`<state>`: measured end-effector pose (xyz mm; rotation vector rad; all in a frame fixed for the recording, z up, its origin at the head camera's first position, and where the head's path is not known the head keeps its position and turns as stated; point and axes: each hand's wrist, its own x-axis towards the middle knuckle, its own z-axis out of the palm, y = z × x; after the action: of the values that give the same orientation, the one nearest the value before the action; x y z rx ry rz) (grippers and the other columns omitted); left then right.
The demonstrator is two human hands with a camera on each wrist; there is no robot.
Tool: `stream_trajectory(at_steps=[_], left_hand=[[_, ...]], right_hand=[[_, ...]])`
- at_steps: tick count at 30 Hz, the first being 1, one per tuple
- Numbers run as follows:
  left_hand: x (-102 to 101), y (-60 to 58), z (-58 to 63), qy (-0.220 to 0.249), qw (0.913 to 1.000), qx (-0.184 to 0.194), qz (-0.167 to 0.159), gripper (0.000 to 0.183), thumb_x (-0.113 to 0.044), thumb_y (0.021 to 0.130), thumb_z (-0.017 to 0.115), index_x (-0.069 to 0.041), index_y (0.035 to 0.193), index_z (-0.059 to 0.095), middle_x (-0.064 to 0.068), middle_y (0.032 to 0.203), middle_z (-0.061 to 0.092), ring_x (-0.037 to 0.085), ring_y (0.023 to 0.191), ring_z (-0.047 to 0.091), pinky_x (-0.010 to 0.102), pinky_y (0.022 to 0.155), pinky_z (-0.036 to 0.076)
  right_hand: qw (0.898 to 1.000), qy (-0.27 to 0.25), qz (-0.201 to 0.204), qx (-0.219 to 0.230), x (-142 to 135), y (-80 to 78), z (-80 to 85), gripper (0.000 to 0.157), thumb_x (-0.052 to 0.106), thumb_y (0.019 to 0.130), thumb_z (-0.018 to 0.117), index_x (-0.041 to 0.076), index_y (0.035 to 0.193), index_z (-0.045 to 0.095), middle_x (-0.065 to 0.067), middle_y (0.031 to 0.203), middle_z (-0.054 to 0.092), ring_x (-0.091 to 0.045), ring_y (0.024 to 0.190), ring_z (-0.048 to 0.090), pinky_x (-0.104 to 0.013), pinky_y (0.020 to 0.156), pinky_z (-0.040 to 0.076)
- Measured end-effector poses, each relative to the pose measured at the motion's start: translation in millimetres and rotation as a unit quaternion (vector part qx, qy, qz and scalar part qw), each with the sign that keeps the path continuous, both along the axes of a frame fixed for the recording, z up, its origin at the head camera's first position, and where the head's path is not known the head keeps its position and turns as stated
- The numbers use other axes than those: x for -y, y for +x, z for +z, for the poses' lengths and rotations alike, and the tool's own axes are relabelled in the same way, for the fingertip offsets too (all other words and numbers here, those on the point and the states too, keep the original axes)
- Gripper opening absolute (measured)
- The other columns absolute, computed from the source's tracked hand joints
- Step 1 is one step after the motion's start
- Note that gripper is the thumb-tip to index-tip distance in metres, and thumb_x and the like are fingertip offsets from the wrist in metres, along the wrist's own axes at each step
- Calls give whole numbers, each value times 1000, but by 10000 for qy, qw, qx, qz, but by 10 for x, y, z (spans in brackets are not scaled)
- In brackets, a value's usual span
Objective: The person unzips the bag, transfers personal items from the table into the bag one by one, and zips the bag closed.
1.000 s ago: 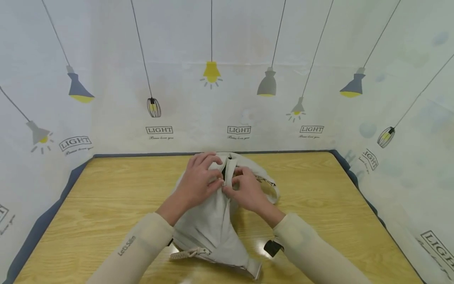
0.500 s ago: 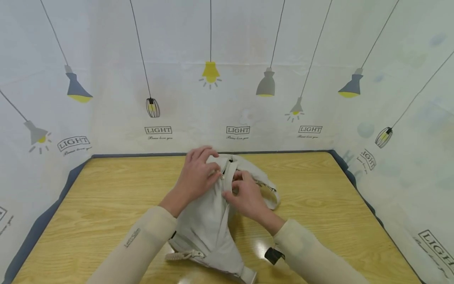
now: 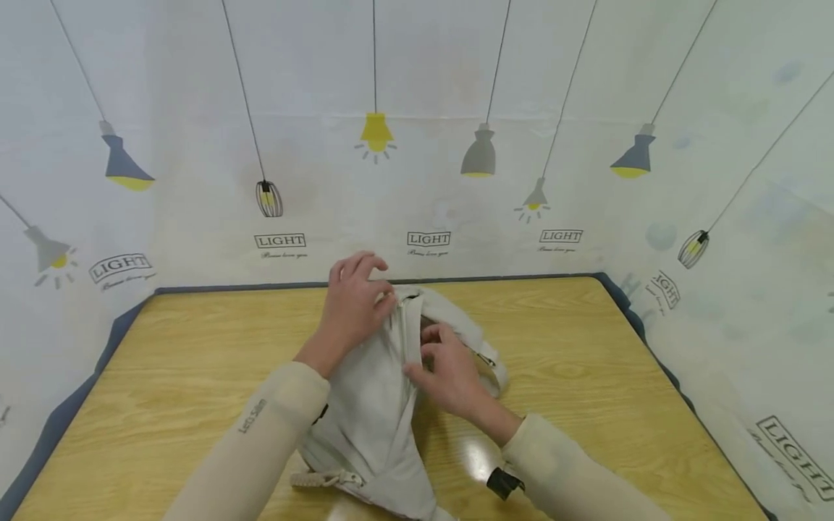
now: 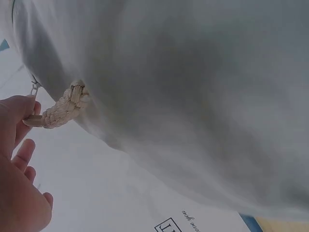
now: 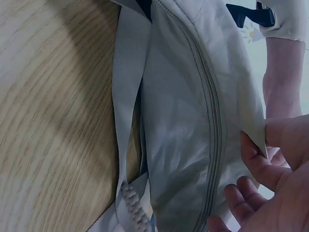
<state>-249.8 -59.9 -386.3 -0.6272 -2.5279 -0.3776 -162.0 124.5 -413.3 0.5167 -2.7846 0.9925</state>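
A light grey fabric bag [image 3: 371, 405] lies on the wooden table, its top toward the back wall. At its upper left, my left hand [image 3: 352, 304] pinches a zipper pull with a braided cord [image 4: 65, 108] attached, as the left wrist view shows between thumb and forefinger. My right hand [image 3: 449, 373] holds the bag's fabric edge just right of the seam. In the right wrist view its thumb and forefinger pinch that edge, the other fingers loosely bent, beside a long zipper [image 5: 212, 96] running down the bag's side.
A flat strap [image 5: 126, 92] and another braided cord [image 5: 135, 208] lie along the bag's side. A further zipper cord [image 3: 319, 479] sticks out at the near left. Wood-grain table [image 3: 573, 405] surrounds the bag, bordered by white lamp-printed walls [image 3: 313, 145].
My left hand has moved away toward the bag's far end with the zipper pull, and the dark gap beside the seam has closed. My right hand keeps its hold nearby.
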Motion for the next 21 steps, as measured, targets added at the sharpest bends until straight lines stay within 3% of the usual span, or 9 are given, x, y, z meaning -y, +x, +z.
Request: stream_trajectory(at_steps=[11,18,21], left_hand=[[117,-58,97,270,9984,121,479,16,-23,89,66,-13,85,77,4,123,56,26,132,39,52,110,27],[154,-17,99,352,9985,271,310,16,-22,90,65,-12,82,75,4,123,57,26,134,38,52,110,27],[159,4,103,371,9984,324,269,16,-23,90,65,-12,80,74,4,123,56,26,135,37,51,111,26]], right_hand=[[9984,263,363,-336,-131,11,60,16,20,84,71,9,73,69,-11,115,60,-26,102,59,-41,80,49],[9986,262,435,-120,-220,-49,84,16,22,86,71,7,79,73,-13,110,62,-26,103,59,-44,86,50],[9996,196,178,47,-183,-101,91,16,24,88,67,10,81,72,-12,114,62,-27,105,59,-48,89,49]])
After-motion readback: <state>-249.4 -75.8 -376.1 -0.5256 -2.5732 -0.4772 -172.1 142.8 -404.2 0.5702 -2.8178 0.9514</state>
